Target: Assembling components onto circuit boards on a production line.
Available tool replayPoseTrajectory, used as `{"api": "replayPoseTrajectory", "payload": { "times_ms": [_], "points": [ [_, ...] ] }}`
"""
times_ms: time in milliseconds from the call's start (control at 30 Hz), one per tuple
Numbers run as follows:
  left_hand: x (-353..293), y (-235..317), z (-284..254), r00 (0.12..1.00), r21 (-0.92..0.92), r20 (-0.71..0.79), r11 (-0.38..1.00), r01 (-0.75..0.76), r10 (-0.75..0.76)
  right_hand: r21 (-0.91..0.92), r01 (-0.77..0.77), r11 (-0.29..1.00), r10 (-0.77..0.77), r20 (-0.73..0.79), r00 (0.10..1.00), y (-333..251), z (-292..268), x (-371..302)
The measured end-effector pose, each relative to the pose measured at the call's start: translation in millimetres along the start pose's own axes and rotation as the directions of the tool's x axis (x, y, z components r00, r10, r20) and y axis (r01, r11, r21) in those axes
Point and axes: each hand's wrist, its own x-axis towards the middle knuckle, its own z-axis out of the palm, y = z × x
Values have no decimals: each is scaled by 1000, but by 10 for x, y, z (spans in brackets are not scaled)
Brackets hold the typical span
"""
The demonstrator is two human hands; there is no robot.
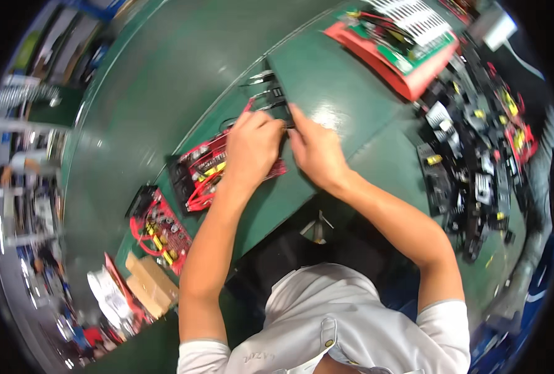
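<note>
My left hand [253,146] is closed with its fingers bent, over the far right part of a red circuit board [209,167] with red wires and yellow parts. Close beside it, my right hand [319,153] pinches the near end of a black plastic part [275,95] between thumb and forefinger. The black part extends away from me, with dark wires to its left. My two hands almost meet at its near end. Whatever sits between my left fingers is hidden by the hand.
A second red circuit board [165,234] lies to the left, near a cardboard piece [149,285]. At the far right, a green circuit board with a finned metal heatsink [414,22] rests on a red pad [376,62]. Black plastic parts [470,156] are heaped along the right.
</note>
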Motion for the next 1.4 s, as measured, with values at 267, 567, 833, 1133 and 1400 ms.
{"api": "replayPoseTrajectory", "payload": {
  "times_ms": [267,567,833,1133,1400],
  "points": [
    [-499,-98,-1208,772,256,-48,740,622,-633,17,-80,997,79,74,994,171,-218,112],
    [-778,-891,-1026,664,-191,187,637,747,-724,359,-240,902,252,15,968,229,-215,101],
    [51,-2157,-920,655,-224,38,633,741,-754,213,-164,963,168,-3,986,282,-216,68],
    [-22,-2519,-1782,622,124,467,743,657,-628,175,-152,973,150,24,988,253,-148,79],
    [-1210,-2058,-2223,79,397,846,723,566,-527,115,-100,988,100,3,995,252,-223,124]
  ]
}}
